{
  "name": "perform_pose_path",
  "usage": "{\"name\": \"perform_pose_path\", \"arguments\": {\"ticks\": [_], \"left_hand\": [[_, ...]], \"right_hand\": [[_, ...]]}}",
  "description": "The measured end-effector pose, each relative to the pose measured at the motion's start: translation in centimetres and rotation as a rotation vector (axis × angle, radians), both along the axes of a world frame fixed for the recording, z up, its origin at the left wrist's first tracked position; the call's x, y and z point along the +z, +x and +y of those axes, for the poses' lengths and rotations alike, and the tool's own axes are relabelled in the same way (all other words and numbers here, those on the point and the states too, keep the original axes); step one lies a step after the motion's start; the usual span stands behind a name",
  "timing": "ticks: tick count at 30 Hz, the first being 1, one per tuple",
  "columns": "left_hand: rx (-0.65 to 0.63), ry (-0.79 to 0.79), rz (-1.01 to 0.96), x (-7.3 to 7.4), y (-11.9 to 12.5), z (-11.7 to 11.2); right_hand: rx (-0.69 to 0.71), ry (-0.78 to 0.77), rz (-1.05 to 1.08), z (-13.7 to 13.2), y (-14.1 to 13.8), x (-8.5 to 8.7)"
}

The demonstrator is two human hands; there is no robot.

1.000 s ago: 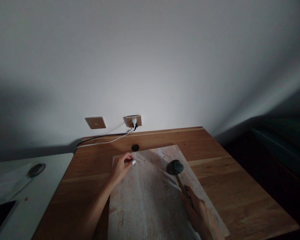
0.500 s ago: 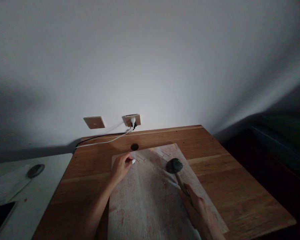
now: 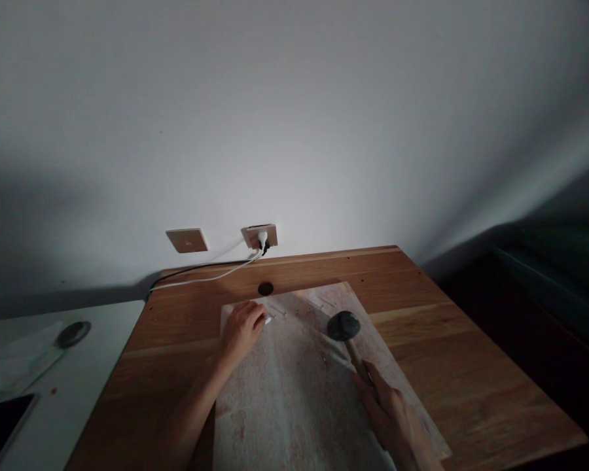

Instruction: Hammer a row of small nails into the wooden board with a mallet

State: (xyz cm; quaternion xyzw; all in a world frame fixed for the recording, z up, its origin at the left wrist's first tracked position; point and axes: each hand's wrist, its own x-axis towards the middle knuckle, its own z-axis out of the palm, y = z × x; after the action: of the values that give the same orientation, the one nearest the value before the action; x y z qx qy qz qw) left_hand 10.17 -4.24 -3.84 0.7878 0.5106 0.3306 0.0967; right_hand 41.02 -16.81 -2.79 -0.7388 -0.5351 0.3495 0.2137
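My right hand (image 3: 390,409) is wrapped round the wooden handle of a mallet (image 3: 344,326) with a dark, rounded head. The mallet's head hangs over the right part of a pale, worn-looking board (image 3: 275,392). Near the board's far left corner, my left hand (image 3: 245,325) has its fingers closed on a small white piece (image 3: 267,320), too small and covered to name further. Several thin nails (image 3: 285,313) stand along the board's far edge, just right of my left hand. One shiny small item (image 3: 324,359) lies left of the mallet's handle.
The board rests on a wooden table (image 3: 471,366) set against a wall. Black and white cords run from a wall socket (image 3: 262,237) across the table's back. A round dark hole (image 3: 266,288) is behind the board. At left, a white surface (image 3: 86,366) bears a dark round object (image 3: 73,334).
My left hand has turned slightly, its fingers now bent further over the white piece. My right hand and the mallet have stayed nearly still.
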Motion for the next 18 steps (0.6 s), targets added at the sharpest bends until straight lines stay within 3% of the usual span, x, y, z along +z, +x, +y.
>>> {"name": "perform_pose_path", "arguments": {"ticks": [10,14,18], "left_hand": [[0.018,-0.141,-0.209,-0.7,-0.1,0.3],[0.028,-0.198,-0.269,-0.7,-0.1,0.4],[0.01,-0.23,-0.313,-0.8,-0.3,0.3]], "right_hand": [[0.02,-0.041,0.009,0.1,-0.4,0.4],[0.077,0.114,0.072,0.8,-2.2,0.6],[0.168,0.126,0.097,1.9,-4.8,1.6]]}}
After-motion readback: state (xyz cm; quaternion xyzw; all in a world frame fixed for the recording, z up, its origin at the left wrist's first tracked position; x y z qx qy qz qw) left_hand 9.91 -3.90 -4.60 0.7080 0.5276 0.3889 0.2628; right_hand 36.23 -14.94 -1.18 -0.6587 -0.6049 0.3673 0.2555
